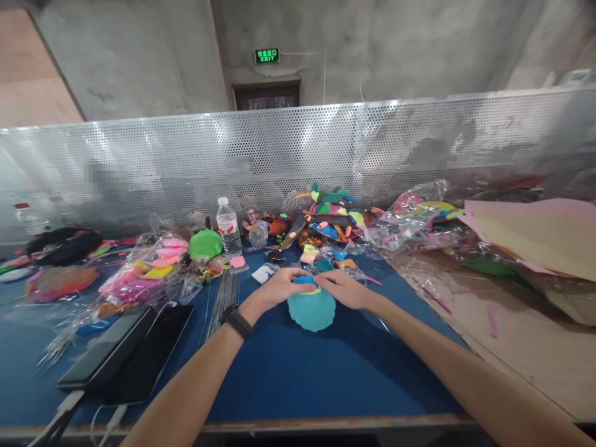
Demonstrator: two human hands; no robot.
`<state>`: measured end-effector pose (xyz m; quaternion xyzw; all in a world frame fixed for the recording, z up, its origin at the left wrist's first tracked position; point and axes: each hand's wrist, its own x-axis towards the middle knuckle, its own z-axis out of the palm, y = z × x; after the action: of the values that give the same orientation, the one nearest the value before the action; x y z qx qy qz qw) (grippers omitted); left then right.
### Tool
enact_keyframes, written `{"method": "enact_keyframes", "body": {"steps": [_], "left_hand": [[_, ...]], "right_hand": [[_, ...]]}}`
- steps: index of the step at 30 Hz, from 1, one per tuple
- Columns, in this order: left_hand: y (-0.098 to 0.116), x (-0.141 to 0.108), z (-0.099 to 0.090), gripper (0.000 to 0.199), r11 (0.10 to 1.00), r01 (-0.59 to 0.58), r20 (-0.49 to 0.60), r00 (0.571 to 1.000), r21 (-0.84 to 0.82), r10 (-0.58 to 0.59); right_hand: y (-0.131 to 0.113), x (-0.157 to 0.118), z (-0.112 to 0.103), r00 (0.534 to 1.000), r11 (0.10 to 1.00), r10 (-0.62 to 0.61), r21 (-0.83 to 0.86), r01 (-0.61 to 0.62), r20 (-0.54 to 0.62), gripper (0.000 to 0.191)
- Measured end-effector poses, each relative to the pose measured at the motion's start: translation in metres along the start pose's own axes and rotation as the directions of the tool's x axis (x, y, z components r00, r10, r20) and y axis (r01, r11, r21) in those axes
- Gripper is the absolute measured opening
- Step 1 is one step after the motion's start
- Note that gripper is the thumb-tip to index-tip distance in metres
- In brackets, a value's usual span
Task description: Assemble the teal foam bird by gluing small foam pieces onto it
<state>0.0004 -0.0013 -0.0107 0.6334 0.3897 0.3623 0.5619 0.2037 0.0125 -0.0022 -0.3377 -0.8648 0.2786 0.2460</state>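
A flat, round turquoise modelling clay piece [311, 310] with a scalloped edge is in front of me, over the blue table. Blue clay [304, 280] and a thin yellow strip lie along its far edge. My left hand [282, 287] is closed on this far edge, its thumb lying over the blue clay. From the other side my right hand [343, 288] holds the same edge, fingers bent and pressed to the clay. The fingertips partly hide what they touch. Just beyond the hands lie a teal clay bit and an orange clay piece [346, 264].
A water bottle [228, 226] stands behind, left of a heap of coloured clay figures [326, 220]. Thin wires [221, 307], a phone [151, 354] and a power bank [109, 347] lie to the left. Bagged clay [149, 267] is further left; pink and tan sheets [535, 230] are right.
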Motion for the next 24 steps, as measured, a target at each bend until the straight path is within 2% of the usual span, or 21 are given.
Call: {"method": "enact_keyframes", "body": {"steps": [7,11,14,19,24], "left_hand": [[0.0015,-0.0027,-0.0024,0.046,0.993,0.112,0.017,0.994,-0.030,-0.111],[0.0040,-0.0034,-0.0032,0.044,0.986,0.142,0.046,0.989,-0.089,-0.138],[0.0067,-0.0046,-0.0030,0.044,0.982,0.143,0.076,0.988,-0.122,-0.135],[0.0071,-0.0050,-0.0031,0.049,0.991,0.081,0.070,0.995,-0.103,-0.074],[0.0046,-0.0037,-0.0019,0.042,0.986,0.105,0.088,0.992,-0.126,-0.094]], "right_hand": [[-0.0021,-0.0017,-0.0021,1.000,0.999,-0.005,0.036,0.005,0.005,0.045],[-0.0011,-0.0013,-0.0031,1.000,0.999,-0.025,0.029,0.025,0.008,0.046],[-0.0004,-0.0017,-0.0044,1.000,0.999,-0.029,0.017,0.029,-0.004,0.047],[-0.0021,-0.0031,-0.0057,1.000,1.000,-0.021,0.013,0.021,-0.001,0.048],[-0.0011,-0.0023,-0.0046,0.999,0.999,-0.033,-0.005,0.033,-0.006,0.048]]}}
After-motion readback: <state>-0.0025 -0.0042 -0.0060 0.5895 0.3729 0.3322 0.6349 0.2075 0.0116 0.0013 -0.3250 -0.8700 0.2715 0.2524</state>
